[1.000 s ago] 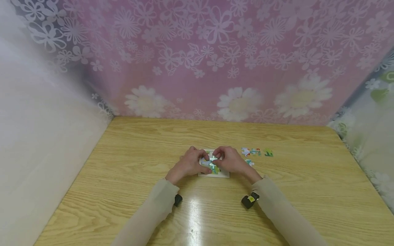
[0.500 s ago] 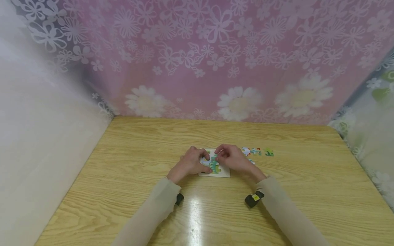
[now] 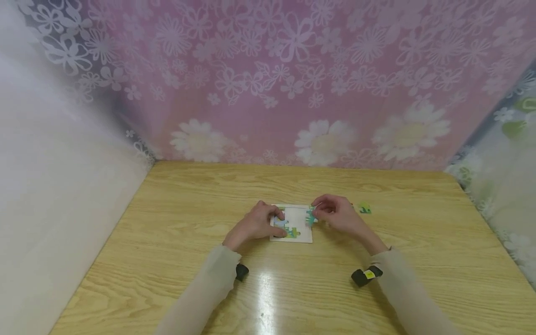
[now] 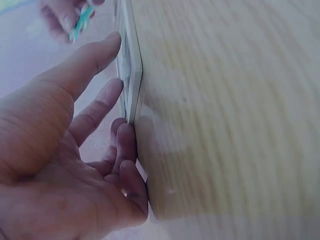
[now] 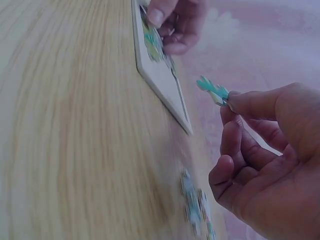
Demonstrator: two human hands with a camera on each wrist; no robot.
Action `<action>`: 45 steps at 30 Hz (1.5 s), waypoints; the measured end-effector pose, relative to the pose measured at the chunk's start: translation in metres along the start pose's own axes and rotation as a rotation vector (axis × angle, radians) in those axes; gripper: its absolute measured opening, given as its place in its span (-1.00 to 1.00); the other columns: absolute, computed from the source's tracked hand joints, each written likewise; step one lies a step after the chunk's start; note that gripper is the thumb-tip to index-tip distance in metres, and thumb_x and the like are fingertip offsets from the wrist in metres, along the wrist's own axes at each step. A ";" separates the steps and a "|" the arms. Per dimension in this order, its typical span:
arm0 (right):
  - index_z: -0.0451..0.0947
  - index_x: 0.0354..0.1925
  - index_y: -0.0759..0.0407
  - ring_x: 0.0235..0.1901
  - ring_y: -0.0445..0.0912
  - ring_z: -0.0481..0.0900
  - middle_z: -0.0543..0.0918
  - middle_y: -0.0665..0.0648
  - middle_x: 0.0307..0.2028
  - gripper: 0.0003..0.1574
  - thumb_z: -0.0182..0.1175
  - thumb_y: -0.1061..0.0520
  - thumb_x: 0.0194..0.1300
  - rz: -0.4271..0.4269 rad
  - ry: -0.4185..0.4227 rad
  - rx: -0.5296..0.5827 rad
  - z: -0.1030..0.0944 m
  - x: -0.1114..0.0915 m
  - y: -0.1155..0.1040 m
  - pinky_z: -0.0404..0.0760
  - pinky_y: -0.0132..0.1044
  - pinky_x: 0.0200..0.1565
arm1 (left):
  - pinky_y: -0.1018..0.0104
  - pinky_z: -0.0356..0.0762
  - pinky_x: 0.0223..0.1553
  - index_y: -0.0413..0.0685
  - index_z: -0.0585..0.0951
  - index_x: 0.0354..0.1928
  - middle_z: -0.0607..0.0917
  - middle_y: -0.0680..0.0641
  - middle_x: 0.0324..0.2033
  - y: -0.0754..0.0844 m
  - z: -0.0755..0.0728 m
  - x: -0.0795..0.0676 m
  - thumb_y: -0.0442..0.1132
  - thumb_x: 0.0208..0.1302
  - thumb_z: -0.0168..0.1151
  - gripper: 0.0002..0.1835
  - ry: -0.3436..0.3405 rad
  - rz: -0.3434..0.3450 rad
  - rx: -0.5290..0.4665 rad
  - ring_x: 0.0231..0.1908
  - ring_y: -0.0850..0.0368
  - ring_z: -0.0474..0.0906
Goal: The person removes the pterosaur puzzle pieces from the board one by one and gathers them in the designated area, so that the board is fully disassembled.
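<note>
A white puzzle tray [image 3: 303, 235] lies on the table, with several joined jigsaw pieces [image 3: 291, 232] along its left and near sides. My left hand [image 3: 252, 225] rests on the tray's left side. Its thumb and index finger touch the pieces, while the other fingers lie against the edge, as the left wrist view shows. Above the tray's right edge, my right hand [image 3: 340, 216] pinches a teal and white jigsaw piece [image 5: 214, 91] between thumb and fingertips. The right wrist view shows this piece raised clear of the tray.
A green loose jigsaw piece [image 3: 365, 208] lies to the right of the right hand. More loose pieces [image 5: 191, 200] lie on the wooden table [image 3: 176, 223], mostly hidden by that hand in the head view. A flowered curtain [image 3: 259, 93] hangs behind.
The right hand has lifted the teal piece out of the middle of the tray and carried it right, baring white tray there. The left hand has stayed in place.
</note>
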State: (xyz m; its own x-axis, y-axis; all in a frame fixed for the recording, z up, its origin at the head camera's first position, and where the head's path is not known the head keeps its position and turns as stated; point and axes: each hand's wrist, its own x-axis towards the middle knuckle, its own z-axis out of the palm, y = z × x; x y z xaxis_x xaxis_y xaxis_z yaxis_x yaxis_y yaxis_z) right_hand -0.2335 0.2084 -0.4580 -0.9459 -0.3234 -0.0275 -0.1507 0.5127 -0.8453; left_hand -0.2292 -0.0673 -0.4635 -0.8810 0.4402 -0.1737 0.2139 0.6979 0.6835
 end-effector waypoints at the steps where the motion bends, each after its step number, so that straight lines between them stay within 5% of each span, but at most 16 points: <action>1: 0.62 0.03 0.19 -0.24 -0.05 0.68 0.75 0.19 -0.18 -0.75 0.26 0.12 0.45 -0.002 0.004 -0.009 -0.003 -0.003 0.002 0.63 -0.25 -0.28 | 0.17 0.27 -0.14 0.15 0.68 -0.08 0.47 -0.04 -0.11 -0.002 0.000 0.000 0.00 0.19 0.53 -0.69 -0.004 0.014 -0.009 -0.15 0.06 0.29; 7: 0.61 0.03 0.19 -0.24 -0.06 0.67 0.73 0.21 -0.17 -0.74 0.27 0.10 0.45 0.021 0.017 -0.024 -0.023 -0.018 0.013 0.63 -0.26 -0.29 | 0.17 0.33 -0.09 0.14 0.70 -0.01 0.47 -0.07 -0.09 -0.009 -0.002 -0.005 -0.03 0.30 0.44 -0.73 -0.006 0.067 -0.066 -0.14 0.07 0.29; 22: 0.59 0.11 0.27 -0.24 -0.17 0.69 0.74 0.26 -0.13 -0.64 0.28 0.11 0.45 0.055 0.044 -0.071 -0.062 -0.045 0.037 0.65 -0.27 -0.26 | 0.12 0.38 0.03 0.08 0.69 0.04 0.49 -0.08 -0.02 -0.012 -0.009 -0.016 -0.10 0.22 0.52 -0.65 -0.011 0.057 -0.058 -0.06 0.05 0.33; 45: 0.64 0.02 0.20 -0.33 -0.19 0.57 0.71 0.12 -0.25 -0.73 0.28 0.10 0.44 0.076 0.069 -0.278 -0.069 -0.042 0.056 0.53 -0.34 -0.27 | 0.06 0.40 0.11 0.15 0.68 -0.02 0.46 -0.07 0.00 -0.013 -0.010 -0.011 -0.11 0.20 0.52 -0.68 -0.044 0.016 -0.080 -0.02 0.03 0.33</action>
State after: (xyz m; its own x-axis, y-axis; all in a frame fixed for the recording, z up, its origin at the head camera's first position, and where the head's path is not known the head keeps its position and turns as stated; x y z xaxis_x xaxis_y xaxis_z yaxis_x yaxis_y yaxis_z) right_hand -0.2217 0.3058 -0.4675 -0.9732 -0.2263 -0.0408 -0.1431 0.7349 -0.6630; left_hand -0.2264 -0.0874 -0.4633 -0.8578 0.4768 -0.1917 0.1924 0.6439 0.7405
